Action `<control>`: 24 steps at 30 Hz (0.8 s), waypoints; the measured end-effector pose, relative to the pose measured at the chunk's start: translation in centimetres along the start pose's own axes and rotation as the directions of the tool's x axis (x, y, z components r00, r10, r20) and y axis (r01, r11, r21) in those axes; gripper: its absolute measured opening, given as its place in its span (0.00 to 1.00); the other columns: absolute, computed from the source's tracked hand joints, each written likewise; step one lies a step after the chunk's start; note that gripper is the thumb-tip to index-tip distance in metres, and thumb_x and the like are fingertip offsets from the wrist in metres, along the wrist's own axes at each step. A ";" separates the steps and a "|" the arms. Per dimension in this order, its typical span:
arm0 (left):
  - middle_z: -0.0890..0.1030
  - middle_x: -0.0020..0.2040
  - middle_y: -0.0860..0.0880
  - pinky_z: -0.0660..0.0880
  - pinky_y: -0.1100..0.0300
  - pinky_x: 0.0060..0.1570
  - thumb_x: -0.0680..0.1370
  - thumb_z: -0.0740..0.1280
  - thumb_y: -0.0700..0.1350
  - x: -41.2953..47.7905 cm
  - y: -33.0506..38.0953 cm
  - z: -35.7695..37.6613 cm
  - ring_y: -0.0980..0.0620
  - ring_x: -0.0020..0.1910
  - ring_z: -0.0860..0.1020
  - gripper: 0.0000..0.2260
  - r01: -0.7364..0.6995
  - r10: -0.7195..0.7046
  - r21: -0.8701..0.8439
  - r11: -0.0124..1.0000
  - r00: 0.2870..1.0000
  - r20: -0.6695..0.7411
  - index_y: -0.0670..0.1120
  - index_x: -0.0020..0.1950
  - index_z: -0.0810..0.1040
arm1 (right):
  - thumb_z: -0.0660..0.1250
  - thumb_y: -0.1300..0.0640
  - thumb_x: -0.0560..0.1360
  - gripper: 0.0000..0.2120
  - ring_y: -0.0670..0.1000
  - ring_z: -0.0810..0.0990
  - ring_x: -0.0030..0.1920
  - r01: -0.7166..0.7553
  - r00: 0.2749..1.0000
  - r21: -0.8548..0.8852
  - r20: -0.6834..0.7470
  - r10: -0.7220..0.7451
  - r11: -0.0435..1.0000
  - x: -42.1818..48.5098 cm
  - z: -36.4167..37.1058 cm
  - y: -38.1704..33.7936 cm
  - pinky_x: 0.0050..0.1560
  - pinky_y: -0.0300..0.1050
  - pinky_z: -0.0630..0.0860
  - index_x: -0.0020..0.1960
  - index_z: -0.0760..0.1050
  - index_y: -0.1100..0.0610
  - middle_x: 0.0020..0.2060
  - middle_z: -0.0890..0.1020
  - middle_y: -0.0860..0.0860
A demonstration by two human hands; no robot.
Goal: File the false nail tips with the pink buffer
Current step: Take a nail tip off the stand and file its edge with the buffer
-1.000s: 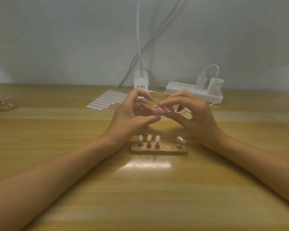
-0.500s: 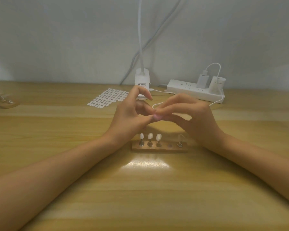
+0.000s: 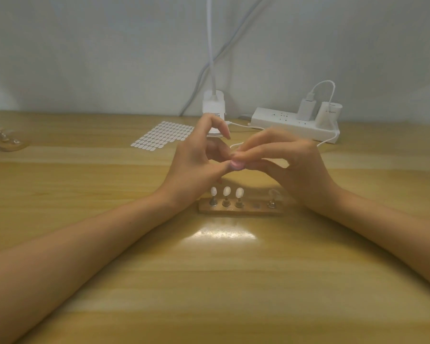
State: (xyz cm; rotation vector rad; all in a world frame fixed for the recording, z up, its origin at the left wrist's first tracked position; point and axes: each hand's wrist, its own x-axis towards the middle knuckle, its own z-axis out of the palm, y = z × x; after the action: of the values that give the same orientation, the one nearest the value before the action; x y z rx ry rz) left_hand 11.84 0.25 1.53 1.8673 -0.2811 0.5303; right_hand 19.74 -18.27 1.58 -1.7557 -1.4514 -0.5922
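Observation:
Above the wooden nail stand (image 3: 241, 210) my two hands meet. My right hand (image 3: 293, 165) pinches the small pink buffer (image 3: 236, 165) between thumb and fingers. My left hand (image 3: 199, 165) pinches something tiny against the buffer; the nail tip in it is hidden by my fingers. Three white nail tips (image 3: 226, 191) stand on pegs at the stand's left. A clear tip (image 3: 273, 194) sits on the rightmost peg, and the peg spot beside it is bare. The right hand is blurred.
A sheet of white adhesive tabs (image 3: 163, 137) lies behind my left hand. A white lamp base (image 3: 213, 108), a power strip (image 3: 296, 122) with chargers and a white cable sit by the wall. Another wooden stand (image 3: 4, 140) lies at the far left.
The pink buffer showed plainly a second ago; now my right fingers cover most of it. Both hands stay together above the stand, and the right hand shifts slightly, blurred.

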 end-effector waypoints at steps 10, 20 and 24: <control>0.86 0.39 0.46 0.74 0.69 0.36 0.73 0.77 0.36 -0.1 0.2 0.2 0.51 0.41 0.86 0.19 -0.012 0.012 0.007 1.000 1.000 0.016 0.45 0.53 0.68 | 0.74 0.62 0.75 0.11 0.52 0.83 0.47 -0.133 0.988 0.066 -0.075 0.137 0.989 -0.1 -0.2 -0.1 0.51 0.53 0.79 0.57 0.82 0.57 0.45 0.84 0.56; 0.86 0.39 0.45 0.75 0.68 0.35 0.75 0.76 0.38 -0.2 0.1 0.1 0.52 0.39 0.86 0.19 -0.034 0.034 0.001 0.999 0.999 0.012 0.43 0.54 0.67 | 0.74 0.64 0.75 0.11 0.55 0.84 0.48 -0.114 0.992 0.049 -0.044 0.116 0.992 -0.1 -0.1 -0.3 0.51 0.52 0.81 0.57 0.83 0.60 0.46 0.84 0.57; 0.86 0.39 0.46 0.75 0.67 0.34 0.75 0.76 0.38 -0.2 0.2 0.1 0.51 0.40 0.86 0.19 -0.018 0.018 0.003 1.000 1.000 0.012 0.44 0.54 0.67 | 0.74 0.64 0.75 0.10 0.52 0.84 0.48 -0.130 0.990 0.068 -0.048 0.134 0.989 0.1 -0.1 -0.2 0.51 0.51 0.80 0.56 0.83 0.59 0.46 0.84 0.57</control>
State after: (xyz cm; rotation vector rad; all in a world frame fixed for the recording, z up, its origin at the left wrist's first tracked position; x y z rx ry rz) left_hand 11.63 0.07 1.59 1.8731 -0.3056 0.5328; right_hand 19.54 -18.30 1.79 -1.7572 -1.2928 -0.5129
